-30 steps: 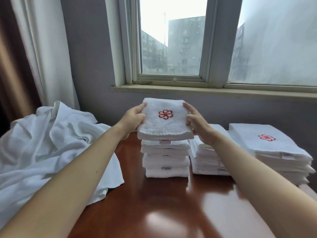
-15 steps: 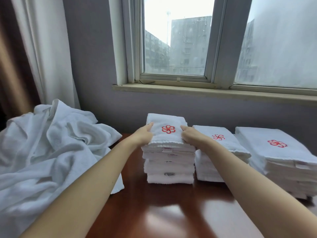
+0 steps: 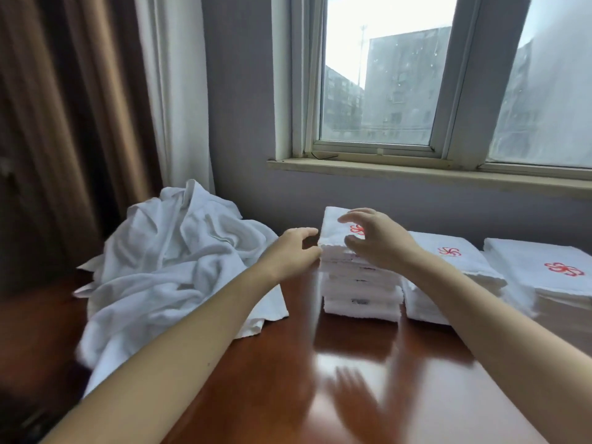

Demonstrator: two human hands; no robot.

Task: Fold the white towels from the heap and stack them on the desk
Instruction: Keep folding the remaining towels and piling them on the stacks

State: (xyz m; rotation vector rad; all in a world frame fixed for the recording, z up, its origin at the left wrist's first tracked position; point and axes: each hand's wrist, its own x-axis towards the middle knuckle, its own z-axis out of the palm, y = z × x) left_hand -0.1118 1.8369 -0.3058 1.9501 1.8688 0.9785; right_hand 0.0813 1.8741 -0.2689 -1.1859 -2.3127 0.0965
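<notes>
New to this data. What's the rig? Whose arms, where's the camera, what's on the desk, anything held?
No robot: a person's bare hands, filmed by one wide-angle camera on their head, looking forward and down. On the wooden desk lie a heap of unfolded white towels, a stack of folded towels beside it, then a second stack and a third stack rightward. The left hand is at the stack's left edge, the right hand over its top towel. Both have loose fingers and hold nothing.

Hotel-like room, logo-embroidered towel stacks (image 3: 455,264), glossy wooden desk (image 3: 272,379), heavy brown curtains (image 3: 64,123), window (image 3: 378,91)
</notes>
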